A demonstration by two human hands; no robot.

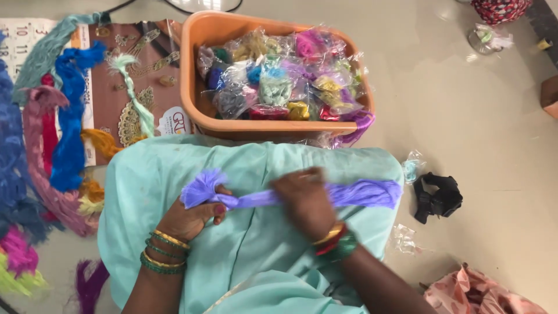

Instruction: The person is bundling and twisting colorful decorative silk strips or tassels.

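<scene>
Lilac thread skein (349,193) lies stretched across the lap, left hand (189,218) fisted around its tufted end, right hand (305,200) closed over the middle. Beyond both grips sits an orange tub (192,87) of bagged threads. Risk, judged: uneven pull between the grips could tangle or slip strands loose.
</scene>
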